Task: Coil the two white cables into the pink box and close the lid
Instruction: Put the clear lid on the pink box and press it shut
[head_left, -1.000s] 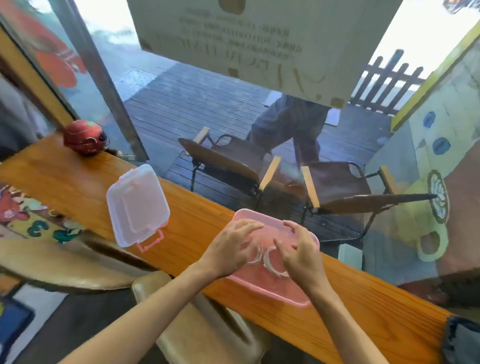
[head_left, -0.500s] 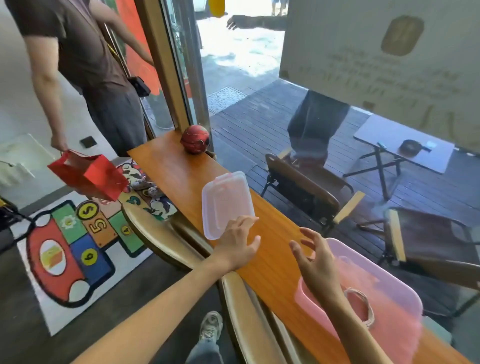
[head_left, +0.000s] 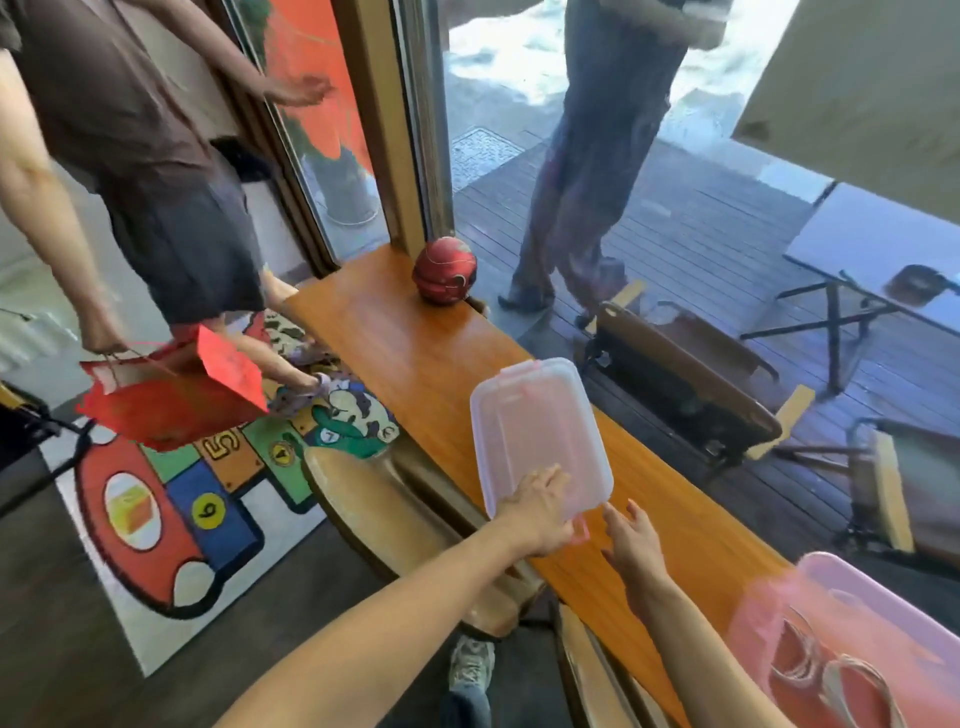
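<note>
Your left hand (head_left: 540, 512) has made it onto the near edge of the lid (head_left: 540, 439). Half a second back it was only reaching, fingers just short of the corner; now they're laid over the edge and curled onto it, so I'd call that a grip, or the very start of one. The lid itself looks like it's lying flat on the worktop (head_left: 415, 353) in about the same spot, so nothing's been lifted yet as far as I can tell.

Your right hand (head_left: 631, 545) is open, fingers spread, holding nothing, sitting just beside the lid's near corner. It's come in from where it hovered between lid and box.

What that means for the job: both white cables (head_left: 826, 670) are coiled inside the pink box (head_left: 883, 597), down at the bottom right and well apart from the lid. A second ago both your hands were in that box over the coils. So the coiling part reads as done, and you've switched to fetching the lid.

Also your head has swung left, so the box has slid toward the frame edge and the person with the red bag (head_left: 171, 400) is much closer in view.
</note>
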